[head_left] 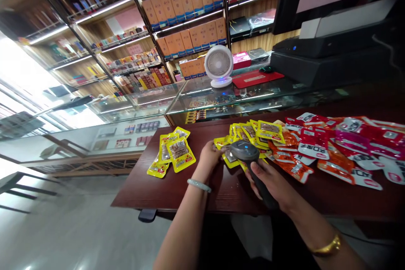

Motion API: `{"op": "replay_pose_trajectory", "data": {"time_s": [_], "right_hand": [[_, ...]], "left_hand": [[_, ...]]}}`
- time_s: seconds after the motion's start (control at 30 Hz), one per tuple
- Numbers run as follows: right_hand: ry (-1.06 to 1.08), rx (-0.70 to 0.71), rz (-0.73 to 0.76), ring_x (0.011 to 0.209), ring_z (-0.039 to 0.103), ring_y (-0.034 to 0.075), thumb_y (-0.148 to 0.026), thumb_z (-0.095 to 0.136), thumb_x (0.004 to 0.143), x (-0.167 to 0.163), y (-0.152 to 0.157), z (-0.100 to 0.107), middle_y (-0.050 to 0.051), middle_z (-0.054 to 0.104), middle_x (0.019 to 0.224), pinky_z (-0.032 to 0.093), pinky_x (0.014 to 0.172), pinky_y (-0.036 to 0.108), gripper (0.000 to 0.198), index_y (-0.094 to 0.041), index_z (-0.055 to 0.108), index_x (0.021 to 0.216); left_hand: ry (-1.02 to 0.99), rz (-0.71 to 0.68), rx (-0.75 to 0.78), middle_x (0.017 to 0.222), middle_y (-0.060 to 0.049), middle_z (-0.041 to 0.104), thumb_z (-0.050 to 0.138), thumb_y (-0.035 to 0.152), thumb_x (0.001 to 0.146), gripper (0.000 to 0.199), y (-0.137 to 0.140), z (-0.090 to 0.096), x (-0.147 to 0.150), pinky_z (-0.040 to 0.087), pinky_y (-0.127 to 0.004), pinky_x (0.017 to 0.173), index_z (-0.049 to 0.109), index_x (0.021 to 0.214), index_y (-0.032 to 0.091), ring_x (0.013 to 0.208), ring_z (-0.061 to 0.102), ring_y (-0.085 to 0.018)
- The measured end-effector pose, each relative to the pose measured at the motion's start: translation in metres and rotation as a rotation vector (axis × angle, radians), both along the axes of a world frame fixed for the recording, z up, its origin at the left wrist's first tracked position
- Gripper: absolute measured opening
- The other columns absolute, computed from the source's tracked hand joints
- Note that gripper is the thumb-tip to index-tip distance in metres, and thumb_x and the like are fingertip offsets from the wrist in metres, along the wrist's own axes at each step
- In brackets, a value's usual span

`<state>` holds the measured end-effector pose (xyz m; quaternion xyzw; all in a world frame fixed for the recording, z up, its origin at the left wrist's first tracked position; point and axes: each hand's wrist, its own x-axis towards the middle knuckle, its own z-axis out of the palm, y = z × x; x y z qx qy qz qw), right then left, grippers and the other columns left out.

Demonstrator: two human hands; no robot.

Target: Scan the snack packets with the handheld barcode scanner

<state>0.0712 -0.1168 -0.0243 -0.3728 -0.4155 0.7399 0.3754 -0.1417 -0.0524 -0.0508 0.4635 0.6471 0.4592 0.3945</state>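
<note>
My right hand [265,177] is wrapped round the handle of a dark handheld barcode scanner [245,150], whose head sits over the yellow snack packets. My left hand [210,157] has its fingers closed at the edge of a yellow snack packet [230,160], partly hidden under the scanner head. Just behind the scanner lies an overlapping row of similar yellow packets [270,130]. Left of my left hand, a small loose pile of yellow packets [180,154] rests on the dark red-brown table [218,196].
Red, orange and magenta snack packets [313,140] cover the table's right side. Behind the table are a glass display counter [177,101], a white fan [218,64], a red mat [257,78] and a black machine [300,67]. Shelves with orange boxes [190,0] line the back wall.
</note>
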Motion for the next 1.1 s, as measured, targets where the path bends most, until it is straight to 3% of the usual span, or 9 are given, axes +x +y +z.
{"op": "replay_pose_trajectory", "data": {"time_s": [0.13,0.27,0.53,0.73,0.97,1.1], "right_hand": [[-0.01,-0.008,-0.037,0.039,0.047,0.006,-0.066,0.067,0.074,0.001,0.002,-0.001,-0.006,0.053,0.065,0.037,0.034,0.017,0.049,-0.022,0.048,0.083],[0.019,-0.018,0.04,0.037,0.045,0.005,-0.063,0.066,0.077,-0.009,-0.001,-0.005,-0.007,0.052,0.064,0.035,0.032,0.017,0.046,-0.022,0.045,0.082],[0.043,0.009,0.236,0.032,0.042,0.004,-0.066,0.063,0.078,-0.039,-0.013,-0.008,-0.01,0.05,0.06,0.033,0.029,0.016,0.047,-0.023,0.047,0.088],[0.026,0.02,0.272,0.031,0.042,0.004,-0.065,0.062,0.079,-0.052,-0.014,-0.007,-0.01,0.05,0.059,0.033,0.029,0.016,0.046,-0.023,0.047,0.09],[0.027,-0.005,0.264,0.034,0.044,0.004,-0.06,0.061,0.083,-0.054,-0.011,-0.011,-0.009,0.052,0.062,0.033,0.03,0.014,0.041,-0.023,0.046,0.089],[0.03,-0.005,0.258,0.034,0.044,0.004,-0.061,0.061,0.083,-0.053,-0.01,-0.012,-0.009,0.051,0.062,0.034,0.031,0.014,0.041,-0.023,0.046,0.09]], "left_hand": [[0.076,0.064,0.155,0.059,0.007,0.053,0.071,0.024,0.072,0.055,-0.017,0.007,-0.038,0.038,-0.018,0.052,0.054,0.123,0.016,0.051,0.049,-0.007],[0.099,0.162,0.218,0.056,0.009,0.048,0.069,0.027,0.073,0.059,-0.031,0.007,-0.063,0.036,-0.017,0.053,0.05,0.127,0.017,0.051,0.045,-0.006],[0.045,0.216,0.226,0.054,0.011,0.04,0.066,0.027,0.074,0.057,-0.034,-0.005,-0.066,0.034,-0.017,0.05,0.049,0.127,0.017,0.047,0.04,-0.005],[0.09,0.28,0.226,0.056,0.011,0.04,0.067,0.028,0.074,0.06,-0.033,-0.011,-0.08,0.036,-0.019,0.05,0.047,0.129,0.016,0.048,0.042,-0.007],[0.256,0.583,0.179,0.063,0.006,0.055,0.068,0.031,0.076,0.054,-0.035,0.02,-0.126,0.044,-0.022,0.056,0.049,0.124,0.015,0.056,0.055,-0.01],[0.166,0.639,0.15,0.082,-0.002,0.066,0.064,0.029,0.08,0.066,-0.037,0.033,-0.136,0.048,-0.025,0.056,0.034,0.138,0.019,0.057,0.06,-0.012]]}}
